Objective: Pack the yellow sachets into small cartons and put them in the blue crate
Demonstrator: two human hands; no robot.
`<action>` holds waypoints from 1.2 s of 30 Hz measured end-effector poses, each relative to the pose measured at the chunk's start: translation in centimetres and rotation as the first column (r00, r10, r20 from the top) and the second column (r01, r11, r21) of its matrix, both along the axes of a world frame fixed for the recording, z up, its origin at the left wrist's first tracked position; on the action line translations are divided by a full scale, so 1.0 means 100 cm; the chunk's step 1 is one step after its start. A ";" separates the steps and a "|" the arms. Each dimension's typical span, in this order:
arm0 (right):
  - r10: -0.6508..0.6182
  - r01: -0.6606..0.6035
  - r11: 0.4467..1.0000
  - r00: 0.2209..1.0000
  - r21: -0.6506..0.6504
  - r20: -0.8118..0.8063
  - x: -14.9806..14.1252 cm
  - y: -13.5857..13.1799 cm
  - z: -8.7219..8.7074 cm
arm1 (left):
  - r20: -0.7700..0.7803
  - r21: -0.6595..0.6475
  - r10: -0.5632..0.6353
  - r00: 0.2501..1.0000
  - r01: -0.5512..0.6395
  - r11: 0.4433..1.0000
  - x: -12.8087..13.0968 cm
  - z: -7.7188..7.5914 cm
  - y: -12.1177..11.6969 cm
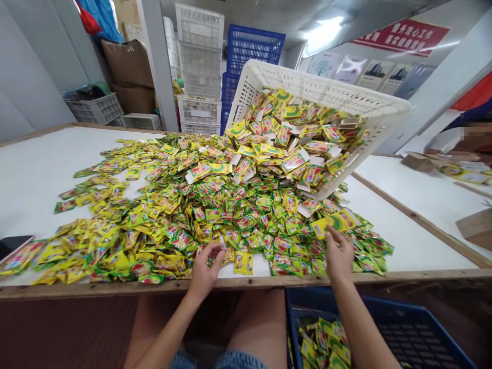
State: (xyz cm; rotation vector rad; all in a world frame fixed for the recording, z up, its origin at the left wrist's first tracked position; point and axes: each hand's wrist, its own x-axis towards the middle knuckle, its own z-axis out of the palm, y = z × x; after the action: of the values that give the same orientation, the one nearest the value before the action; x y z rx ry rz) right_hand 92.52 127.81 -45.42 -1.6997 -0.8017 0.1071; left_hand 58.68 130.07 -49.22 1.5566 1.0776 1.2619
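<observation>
In my right hand (340,256) is a small flat yellow-and-green carton (335,223), pinched at its near edge between thumb and fingers. The carton is held over the front right of the heap of small shiny sachets (246,220). My left hand (206,269) rests at the front of the heap with its fingers curled in; a bit of something shows between them, too small to name. Just right of it, a single yellow sachet (243,263) lies on the white table (400,225). A tilted white plastic basket (326,82) spills open-ended cartons (269,150) onto the heap.
Below the table's wooden front edge (246,282), a blue crate (407,318) holds more cartons. A phone (13,248) lies at the far left. White crates (200,56) and blue crates (253,48) stand stacked behind. A wooden strip (411,215) divides the table at right.
</observation>
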 end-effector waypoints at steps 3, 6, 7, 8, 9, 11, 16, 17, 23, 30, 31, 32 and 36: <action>0.178 -0.184 0.983 0.948 -0.002 0.265 -0.090 -0.034 -0.001 | 0.025 0.026 -0.166 0.986 0.166 0.986 0.002 0.009 -0.005; 0.547 -0.533 0.834 0.766 -0.144 0.338 -0.185 -0.055 -0.009 | 0.045 0.067 -0.289 0.956 0.286 0.956 0.001 0.012 -0.009; 0.649 -0.627 0.756 0.681 -0.188 0.339 -0.207 -0.058 -0.012 | 0.053 0.078 -0.287 0.957 0.282 0.956 0.001 0.012 -0.009; 0.709 -0.682 0.699 0.622 -0.213 0.333 -0.222 -0.059 -0.014 | 0.065 0.080 -0.264 0.962 0.258 0.963 0.000 0.011 -0.009; 0.750 -0.720 0.654 0.578 -0.232 0.322 -0.229 -0.057 -0.014 | 0.086 0.075 -0.222 0.971 0.216 0.973 -0.002 0.009 -0.009; 0.756 -0.724 0.649 0.582 -0.234 0.299 -0.221 -0.047 -0.011 | 0.150 0.047 -0.128 0.980 0.122 0.991 -0.004 0.006 -0.007; 0.476 -0.406 0.873 0.829 -0.271 0.292 -0.150 0.006 -0.005 | 0.264 -0.007 -0.077 0.961 0.082 0.997 -0.010 0.002 -0.001; 0.445 -0.353 0.881 0.842 -0.314 0.303 -0.139 0.016 -0.009 | 0.260 -0.013 -0.082 0.962 0.088 0.996 -0.010 0.002 0.000; 0.474 -0.408 0.831 0.875 -0.378 0.100 -0.131 0.037 -0.038 | 0.232 -0.074 -0.104 0.967 0.124 0.989 -0.012 0.000 0.004; 0.573 -0.607 0.722 0.794 -0.334 -0.203 -0.142 0.008 -0.051 | 0.323 -0.110 -0.108 0.940 0.151 0.982 -0.012 -0.010 0.009; 0.580 -0.604 0.702 0.792 -0.377 -0.190 -0.143 0.003 -0.053 | 0.332 -0.125 -0.095 0.939 0.144 0.982 -0.012 -0.011 0.009; 0.579 -0.575 0.695 0.804 -0.433 -0.137 -0.144 0.000 -0.054 | 0.329 -0.146 -0.074 0.941 0.128 0.981 -0.011 -0.012 0.010; 0.496 -0.338 0.783 0.847 -0.522 0.194 -0.146 -0.002 -0.058 | 0.281 -0.219 0.028 0.959 0.035 0.975 -0.009 -0.012 0.011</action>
State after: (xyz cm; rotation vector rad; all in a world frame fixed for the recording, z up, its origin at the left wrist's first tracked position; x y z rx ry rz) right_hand 77.88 127.57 -51.19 -1.9895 -1.5053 0.3687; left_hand 57.78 131.19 -50.44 1.1689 0.9915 1.2695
